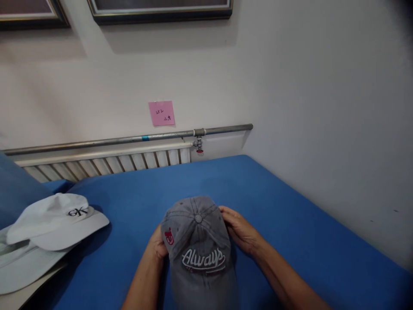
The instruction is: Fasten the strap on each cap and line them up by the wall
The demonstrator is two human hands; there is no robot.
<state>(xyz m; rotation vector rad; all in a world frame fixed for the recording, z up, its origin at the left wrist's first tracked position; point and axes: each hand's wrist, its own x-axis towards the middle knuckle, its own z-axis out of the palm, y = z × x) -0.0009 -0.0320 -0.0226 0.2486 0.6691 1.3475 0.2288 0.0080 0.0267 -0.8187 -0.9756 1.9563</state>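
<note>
A grey baseball cap (201,241) with white "Always" lettering and a small red emblem is between my two hands, its brim towards me. My left hand (158,244) grips the cap's left side, with most of its fingers hidden behind or under the cloth. On the opposite side my right hand (240,228) has its fingers curled on the cap's edge near the crown. Underneath is a blue-covered table (280,215).
At the left lies a stack of caps, topped by a white cap (61,219) with a dark "CK" mark. Behind the table are a radiator (129,161), a metal pipe (122,140) and a pink note (161,113) on the wall. Another wall borders the right side.
</note>
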